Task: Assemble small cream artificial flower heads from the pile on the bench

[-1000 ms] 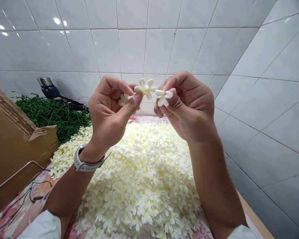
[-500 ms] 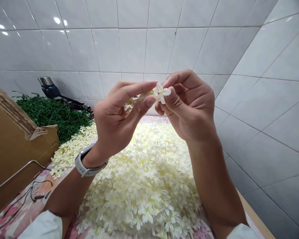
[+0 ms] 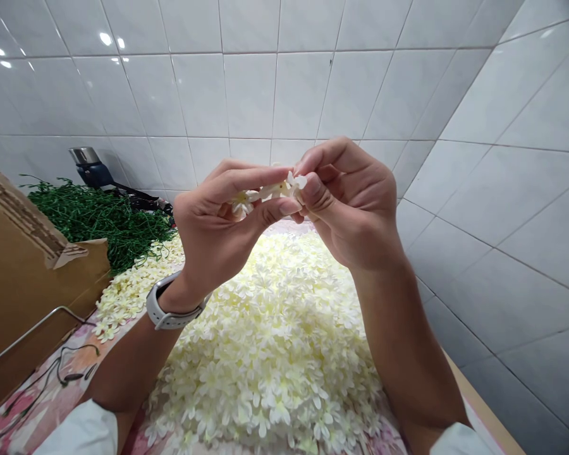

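Note:
Both hands are raised above a large heap of loose white flower heads. My left hand, with a watch on its wrist, is closed around several small white flowers tucked between thumb and fingers. At its fingertips, my right hand pinches a white flower between thumb and forefinger. The fingertips of the two hands almost meet there. The palm side of the left hand, and whatever else lies in it, is partly hidden.
Green stems lie bunched at the back left beside a dark blue flask. A cardboard box and a thin cable are at the left. A tiled wall closes off the back and right.
My right hand has shifted slightly left, toward the left hand. The flower at the fingertips has turned and now sits closer to the left thumb, its open face less visible.

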Motion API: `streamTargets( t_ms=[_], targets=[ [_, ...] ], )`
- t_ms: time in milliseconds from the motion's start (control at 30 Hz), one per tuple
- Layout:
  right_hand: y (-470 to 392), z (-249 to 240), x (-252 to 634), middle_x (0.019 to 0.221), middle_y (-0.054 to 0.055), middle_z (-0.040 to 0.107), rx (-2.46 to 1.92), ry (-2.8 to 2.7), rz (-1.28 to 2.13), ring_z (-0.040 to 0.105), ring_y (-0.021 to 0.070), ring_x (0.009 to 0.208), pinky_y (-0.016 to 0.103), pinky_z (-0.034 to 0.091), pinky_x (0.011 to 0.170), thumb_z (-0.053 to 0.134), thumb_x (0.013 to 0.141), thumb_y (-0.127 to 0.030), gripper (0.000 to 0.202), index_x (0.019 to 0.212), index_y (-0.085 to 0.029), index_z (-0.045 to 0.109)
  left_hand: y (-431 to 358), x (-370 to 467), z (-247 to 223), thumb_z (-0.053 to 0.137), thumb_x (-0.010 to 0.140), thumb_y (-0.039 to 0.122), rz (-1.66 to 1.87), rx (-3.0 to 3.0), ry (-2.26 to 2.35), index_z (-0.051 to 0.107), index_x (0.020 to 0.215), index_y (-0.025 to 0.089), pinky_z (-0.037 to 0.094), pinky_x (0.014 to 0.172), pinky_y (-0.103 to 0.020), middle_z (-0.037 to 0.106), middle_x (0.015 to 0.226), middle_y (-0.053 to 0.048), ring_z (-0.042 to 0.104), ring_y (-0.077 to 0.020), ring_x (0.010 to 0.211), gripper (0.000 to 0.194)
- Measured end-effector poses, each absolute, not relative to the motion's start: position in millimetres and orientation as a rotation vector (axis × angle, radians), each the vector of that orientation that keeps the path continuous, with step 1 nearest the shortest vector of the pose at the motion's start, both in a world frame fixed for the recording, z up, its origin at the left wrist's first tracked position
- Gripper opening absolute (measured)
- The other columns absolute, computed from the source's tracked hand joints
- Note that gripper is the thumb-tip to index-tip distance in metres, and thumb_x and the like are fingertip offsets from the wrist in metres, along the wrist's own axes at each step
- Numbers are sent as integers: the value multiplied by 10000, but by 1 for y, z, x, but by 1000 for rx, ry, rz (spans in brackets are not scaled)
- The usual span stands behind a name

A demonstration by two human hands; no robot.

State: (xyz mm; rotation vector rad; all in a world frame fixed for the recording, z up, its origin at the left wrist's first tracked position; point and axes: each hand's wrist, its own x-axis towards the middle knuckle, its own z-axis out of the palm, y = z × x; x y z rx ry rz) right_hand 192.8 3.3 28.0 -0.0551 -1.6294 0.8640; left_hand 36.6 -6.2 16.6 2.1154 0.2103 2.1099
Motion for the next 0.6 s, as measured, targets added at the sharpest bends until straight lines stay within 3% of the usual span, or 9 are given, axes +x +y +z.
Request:
streamTargets(
  t_ms=[200,600],
  targets=[
    [4,27,195,764,-31,608,-104,-1626,925,520,96,584,267,504,522,820,845,-425,240,881,-245,667,-8,40,17,878,724,388,2129,2063,98,818,1001,280,637,580,-251,735,862,-28,713,-120,684,304],
    [2,27,193,739,-33,603,-118,-1637,926,528,97,579,268,496,531,823,835,-447,269,889,-241,659,-8,40,16,888,697,441,2157,2040,194,788,975,279,597,589,-256,714,848,4,680,-106,670,337]
  ],
)
